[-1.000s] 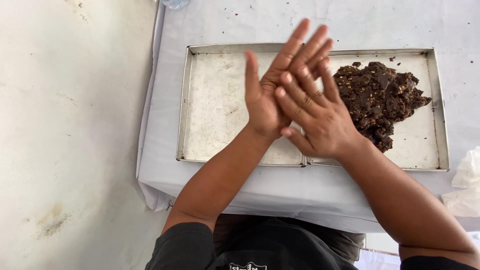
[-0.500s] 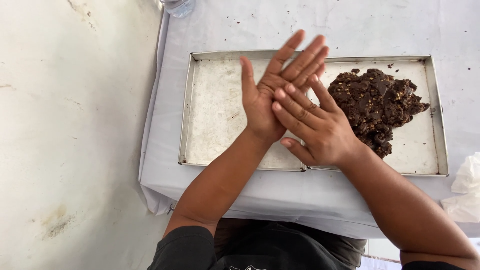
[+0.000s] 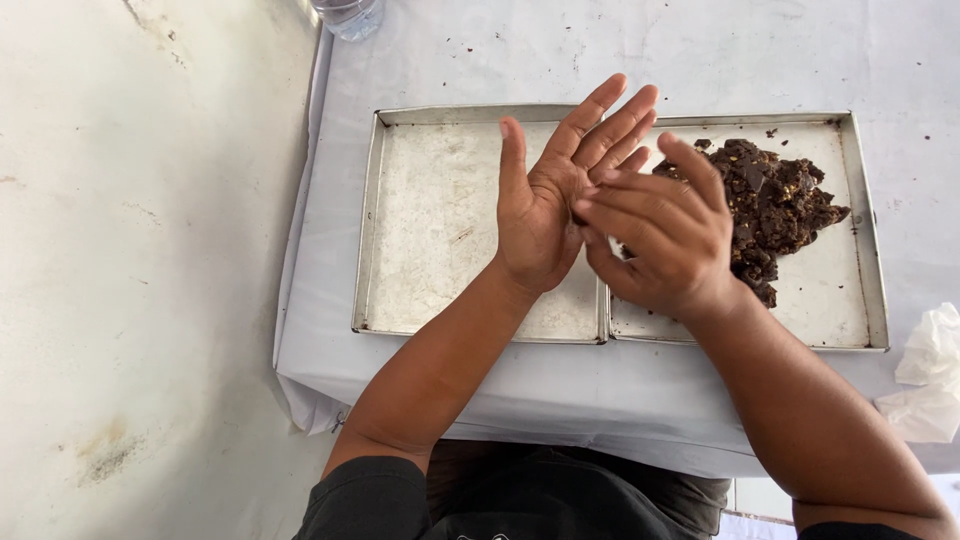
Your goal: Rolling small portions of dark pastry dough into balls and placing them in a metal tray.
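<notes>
Since half a second ago, the right hand (image 3: 655, 230) has slid lower and to the right across the left hand (image 3: 560, 195), so its fingers now lie over the left palm's edge rather than covering it. Both hands are spread wide and flat, holding nothing, pressed together above the middle of the frame. Under them sit two shallow metal trays side by side: the left tray (image 3: 430, 230) is bare and dusty, while the right tray (image 3: 830, 290) carries a heap of dark brown crumbly mixture (image 3: 775, 205) at the frame's centre right, just beside the right hand's knuckles. Both trays rest on a white tablecloth (image 3: 700, 50). Crumpled white tissue (image 3: 930, 375) lies at the right edge, and a clear glass (image 3: 350, 15) stands at the top.
</notes>
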